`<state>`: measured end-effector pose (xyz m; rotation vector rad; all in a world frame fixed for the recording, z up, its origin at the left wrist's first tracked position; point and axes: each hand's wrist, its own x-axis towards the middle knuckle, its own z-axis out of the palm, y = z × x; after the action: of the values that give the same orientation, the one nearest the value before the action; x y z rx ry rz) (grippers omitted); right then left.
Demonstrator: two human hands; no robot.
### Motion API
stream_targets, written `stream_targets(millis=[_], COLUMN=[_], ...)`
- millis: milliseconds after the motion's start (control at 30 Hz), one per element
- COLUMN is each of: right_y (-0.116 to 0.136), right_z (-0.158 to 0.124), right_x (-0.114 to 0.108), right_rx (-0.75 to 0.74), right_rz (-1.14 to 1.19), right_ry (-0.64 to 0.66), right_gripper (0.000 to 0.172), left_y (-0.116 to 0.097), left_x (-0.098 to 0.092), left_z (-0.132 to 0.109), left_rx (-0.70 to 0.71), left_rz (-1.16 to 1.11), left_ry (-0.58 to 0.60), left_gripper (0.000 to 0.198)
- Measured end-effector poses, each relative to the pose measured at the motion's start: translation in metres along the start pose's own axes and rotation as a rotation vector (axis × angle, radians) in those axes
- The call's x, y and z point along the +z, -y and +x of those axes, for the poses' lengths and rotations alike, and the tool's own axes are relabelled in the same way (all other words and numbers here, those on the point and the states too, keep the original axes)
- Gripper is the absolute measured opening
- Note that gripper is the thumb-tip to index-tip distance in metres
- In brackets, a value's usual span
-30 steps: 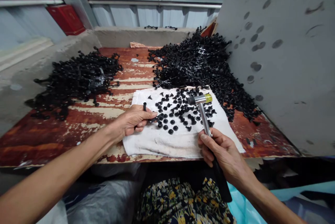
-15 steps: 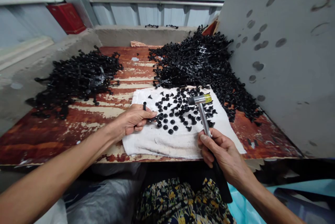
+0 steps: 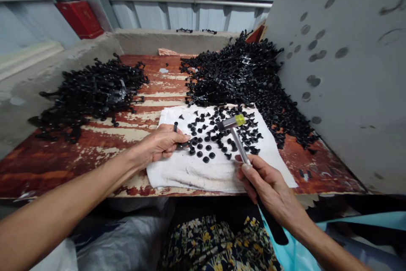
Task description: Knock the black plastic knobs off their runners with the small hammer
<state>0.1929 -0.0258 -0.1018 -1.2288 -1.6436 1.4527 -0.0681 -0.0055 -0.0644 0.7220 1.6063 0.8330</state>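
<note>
Left hand [image 3: 163,142] at nine o'clock over the white cloth [image 3: 196,179], grip pinching a black piece [image 3: 175,127]; right hand [image 3: 269,184] at five, grip wrapped round the hammer [image 3: 240,146], its head [image 3: 229,123] tilted above scattered black studs [image 3: 208,147]. Black heaps [image 3: 231,72] crowd the bench [image 3: 57,161] at ten and one o'clock.

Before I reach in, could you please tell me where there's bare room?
Mostly bare red-brown tabletop lies between the left heap and right heap of black parts, behind the white towel; the towel's front strip is free. Crowded: both heaps, and the towel's middle, strewn with small black studs.
</note>
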Motion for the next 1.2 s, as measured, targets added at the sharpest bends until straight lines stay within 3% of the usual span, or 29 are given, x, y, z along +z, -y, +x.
stream_targets(millis=[167, 233, 433, 633, 767, 900, 1033, 1200], right_y=[0.013, 0.017, 0.019, 0.018, 0.017, 0.017, 0.019, 0.019], right_z=[0.002, 0.005, 0.011, 0.005, 0.004, 0.003, 0.004, 0.005], right_x=[-0.002, 0.0, 0.004, 0.004, 0.002, 0.001, 0.001, 0.004], right_rx=[-0.442, -0.54, -0.609, -0.699, -0.655, -0.67, -0.65, -0.654], right_rz=[-0.486, -0.616, -0.867, -0.757, -0.891, -0.747, -0.852, -0.842], right_ry=[0.056, 0.09, 0.118, 0.014, 0.128, 0.039, 0.145, 0.074], right_gripper=[0.052, 0.058, 0.061, 0.067, 0.063, 0.068, 0.065, 0.069], left_y=[-0.002, -0.001, 0.001, 0.006, 0.009, 0.007, 0.004, 0.005], left_x=[-0.002, -0.002, -0.002, -0.005, -0.005, -0.003, -0.002, -0.002], left_z=[0.002, 0.003, 0.003, 0.006, 0.006, 0.005, 0.004, 0.006], left_rx=[-0.011, -0.004, 0.035, 0.05, 0.061, 0.045, 0.009, 0.004], left_rz=[0.067, 0.076, 0.099, 0.076, 0.089, 0.08, 0.107, 0.09], left_ry=[-0.026, -0.023, -0.021, 0.001, -0.025, 0.013, -0.039, 0.01], left_gripper=[0.025, 0.024, 0.027, 0.024, 0.024, 0.024, 0.024, 0.023])
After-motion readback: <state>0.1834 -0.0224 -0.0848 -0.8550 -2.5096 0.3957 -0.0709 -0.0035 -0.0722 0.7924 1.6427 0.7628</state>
